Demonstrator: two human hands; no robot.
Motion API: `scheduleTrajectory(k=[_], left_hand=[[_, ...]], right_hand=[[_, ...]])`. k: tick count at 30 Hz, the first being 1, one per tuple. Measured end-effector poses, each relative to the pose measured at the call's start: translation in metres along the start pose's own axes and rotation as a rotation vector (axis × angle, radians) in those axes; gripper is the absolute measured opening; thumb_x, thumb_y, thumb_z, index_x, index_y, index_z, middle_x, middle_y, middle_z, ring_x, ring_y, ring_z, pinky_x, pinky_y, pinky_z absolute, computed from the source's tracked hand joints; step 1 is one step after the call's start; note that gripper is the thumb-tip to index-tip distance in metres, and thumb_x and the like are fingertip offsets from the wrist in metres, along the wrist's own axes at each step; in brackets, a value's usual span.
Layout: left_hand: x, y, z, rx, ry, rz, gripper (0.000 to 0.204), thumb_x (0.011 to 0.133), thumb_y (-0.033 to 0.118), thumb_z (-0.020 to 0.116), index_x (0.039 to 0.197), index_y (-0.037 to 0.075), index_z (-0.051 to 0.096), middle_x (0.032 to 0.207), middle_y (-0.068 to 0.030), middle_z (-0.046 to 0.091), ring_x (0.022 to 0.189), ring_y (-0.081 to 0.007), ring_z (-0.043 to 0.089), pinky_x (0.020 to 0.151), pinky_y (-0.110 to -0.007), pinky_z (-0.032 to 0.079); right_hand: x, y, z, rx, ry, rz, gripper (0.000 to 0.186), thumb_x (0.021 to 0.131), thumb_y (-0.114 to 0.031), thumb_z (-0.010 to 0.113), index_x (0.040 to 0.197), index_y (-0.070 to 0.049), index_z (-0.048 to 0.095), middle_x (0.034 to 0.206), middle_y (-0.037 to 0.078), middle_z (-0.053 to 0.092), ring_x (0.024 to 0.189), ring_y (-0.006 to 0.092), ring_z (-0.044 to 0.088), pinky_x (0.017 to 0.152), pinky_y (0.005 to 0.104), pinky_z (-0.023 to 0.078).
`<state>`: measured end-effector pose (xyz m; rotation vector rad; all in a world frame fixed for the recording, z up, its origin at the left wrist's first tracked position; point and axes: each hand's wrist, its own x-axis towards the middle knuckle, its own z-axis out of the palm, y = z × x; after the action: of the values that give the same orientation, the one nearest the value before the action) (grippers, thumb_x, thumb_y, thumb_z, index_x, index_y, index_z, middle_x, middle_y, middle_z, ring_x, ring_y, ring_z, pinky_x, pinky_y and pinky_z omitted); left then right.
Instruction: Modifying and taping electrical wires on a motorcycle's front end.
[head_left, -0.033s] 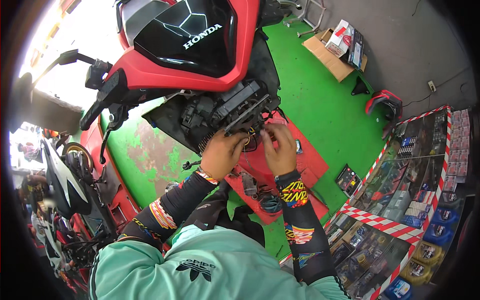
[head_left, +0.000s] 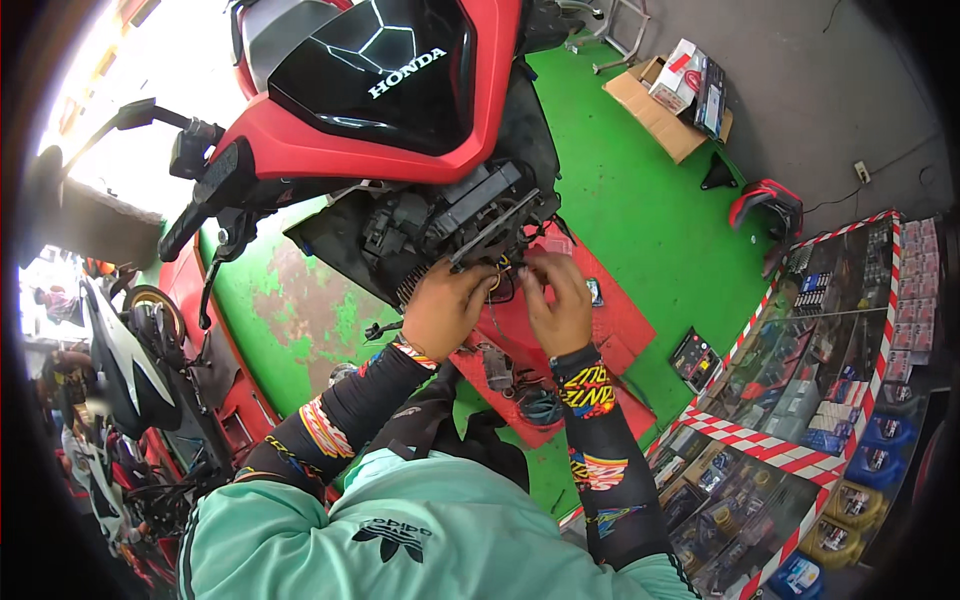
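In front of me stands a red and black motorcycle, its front opened up below the black panel. Dark mechanical parts and a bracket are exposed there. A bundle of thin wires, some yellow, hangs under the bracket. My left hand is closed, thumb and fingers pinching the wires from the left. My right hand is closed too, its fingertips drawn together on the wiring from the right. The fingers partly hide what they grip. A dark lever and handlebar grip stick out at the left.
Beneath the hands is a red platform with loose parts on it. A glass display case edged in striped tape stands at the right. Cardboard boxes lie far right on the green floor. Another motorcycle is at the left.
My right hand's fingers have shifted very slightly at the wires. My left hand and the motorcycle look the same.
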<state>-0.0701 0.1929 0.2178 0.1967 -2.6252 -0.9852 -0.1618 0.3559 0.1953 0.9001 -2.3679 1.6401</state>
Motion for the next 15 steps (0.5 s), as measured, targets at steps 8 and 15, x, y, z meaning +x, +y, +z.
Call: scheduleTrajectory(k=[8, 15], left_hand=[[0.001, -0.006, 0.001, -0.06, -0.036, -0.014, 0.017, 0.095, 0.018, 0.067, 0.106, 0.009, 0.076, 0.089, -0.0189, 0.07, 0.083, -0.0377, 0.065, 0.075, -0.046, 0.054], [0.001, -0.013, -0.006, -0.142, -0.12, 0.036, 0.018, 0.094, 0.012, 0.064, 0.107, 0.005, 0.074, 0.096, -0.0153, 0.072, 0.087, -0.0371, 0.066, 0.081, -0.044, 0.053]], right_hand=[[-0.015, -0.014, 0.0, 0.022, -0.047, 0.05, 0.016, 0.086, -0.009, 0.077, 0.099, -0.001, 0.072, 0.097, 0.014, 0.069, 0.09, 0.0311, 0.069, 0.077, 0.0381, 0.056], [-0.003, -0.028, -0.007, -0.113, -0.191, 0.128, 0.016, 0.087, -0.016, 0.078, 0.095, -0.003, 0.076, 0.087, 0.015, 0.07, 0.076, 0.033, 0.068, 0.067, 0.0401, 0.054]])
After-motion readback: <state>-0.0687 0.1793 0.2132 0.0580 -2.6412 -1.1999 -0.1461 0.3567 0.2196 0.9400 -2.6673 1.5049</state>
